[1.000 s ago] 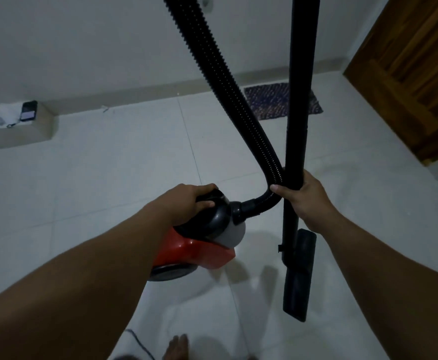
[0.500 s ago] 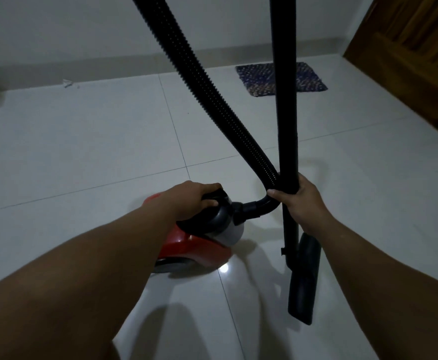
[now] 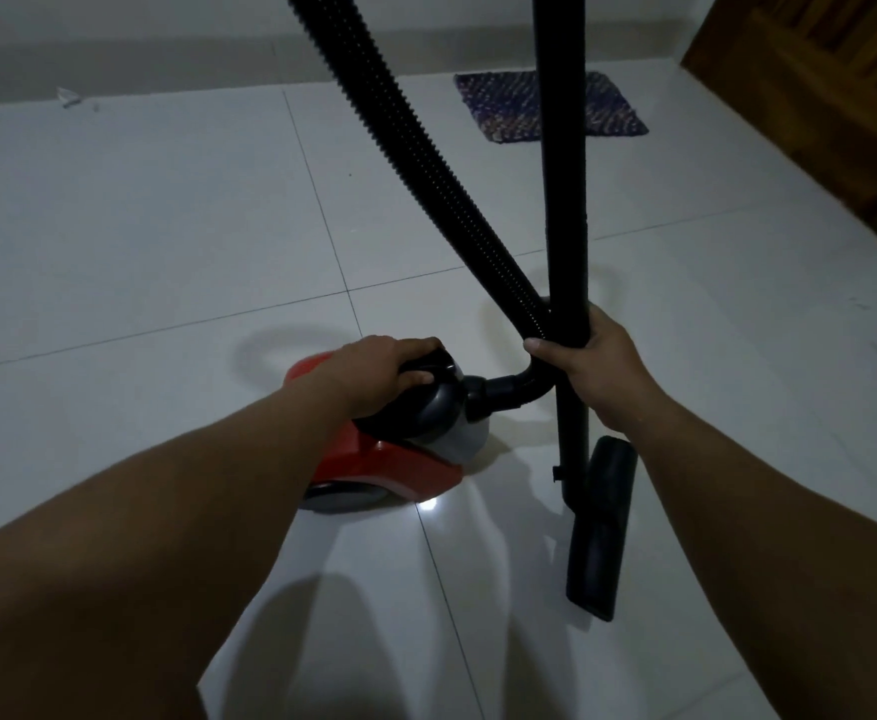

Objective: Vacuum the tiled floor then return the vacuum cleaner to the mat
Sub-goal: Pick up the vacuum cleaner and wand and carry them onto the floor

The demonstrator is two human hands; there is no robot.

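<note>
A red and grey vacuum cleaner (image 3: 400, 465) hangs just above the white tiled floor (image 3: 166, 226), with my left hand (image 3: 379, 374) closed over its black top handle. My right hand (image 3: 587, 366) grips the upright black wand (image 3: 563, 200) together with the ribbed black hose (image 3: 426, 163), which curves into the cleaner's front. The black floor nozzle (image 3: 602, 522) dangles at the wand's lower end, close to the floor. A small dark blue woven mat (image 3: 509, 111) lies on the tiles near the far wall, partly hidden behind the wand.
A wooden door (image 3: 831, 96) fills the upper right corner. A pale skirting board (image 3: 166, 44) runs along the far wall. A small scrap of white litter (image 3: 68, 96) lies on the tiles at the far left.
The view has advanced across the floor toward the mat, which now looks larger and closer. The box at the far left has left the frame. Both hands keep the same hold.
</note>
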